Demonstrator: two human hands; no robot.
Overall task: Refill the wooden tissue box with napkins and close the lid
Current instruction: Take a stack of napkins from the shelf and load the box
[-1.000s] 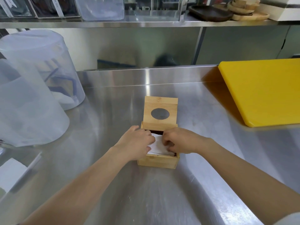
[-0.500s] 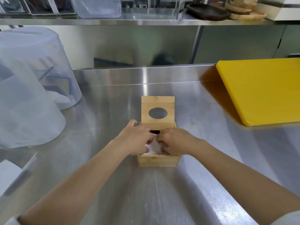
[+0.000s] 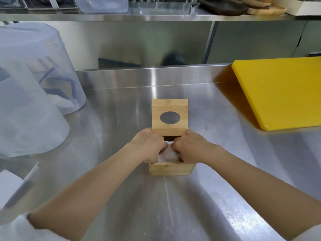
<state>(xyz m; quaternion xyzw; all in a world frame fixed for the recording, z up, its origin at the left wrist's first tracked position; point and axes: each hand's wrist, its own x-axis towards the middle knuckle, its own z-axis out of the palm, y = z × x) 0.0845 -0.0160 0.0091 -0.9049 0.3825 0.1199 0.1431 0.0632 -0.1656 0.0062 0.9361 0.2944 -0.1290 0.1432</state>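
A small wooden tissue box [image 3: 171, 169] stands in the middle of the steel counter. Its lid [image 3: 169, 108], with an oval hole, is swung up and back. White napkins [image 3: 169, 155] lie inside the box. My left hand [image 3: 148, 146] and my right hand [image 3: 190, 147] are both over the opening, knuckles up, fingers curled down onto the napkins. The fingertips are hidden inside the box, and the hands cover most of the stack.
A yellow cutting board [image 3: 279, 91] lies at the right. Two large translucent plastic containers [image 3: 26, 94] stand at the left. A clear bin holding white paper [image 3: 10, 186] sits at the near left. A steel shelf [image 3: 156, 16] with trays and wooden plates runs overhead.
Both hands have drawn closer together over the box and pushed lower onto the napkins, covering more of the white stack. The lid stays up.
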